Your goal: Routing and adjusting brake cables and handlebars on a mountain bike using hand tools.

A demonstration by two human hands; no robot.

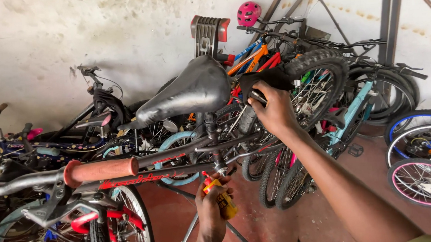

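Hands work apart: left hand (211, 201) grips a yellow bottle (222, 200), right hand (273, 111) clutches a black cloth (267, 79) behind the saddle (189, 90).

one black saddle (189, 90), one pink helmet (248, 12), one yellow bottle (223, 200)

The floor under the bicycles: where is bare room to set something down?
Bare red floor lies between the left hand with its yellow bottle and the right forearm. Another patch is beside the black pedal. Left and far right are crowded with wheels.

Pink helmet (248, 13) atop bikes stacked against white wall (137, 36); perhaps children's.
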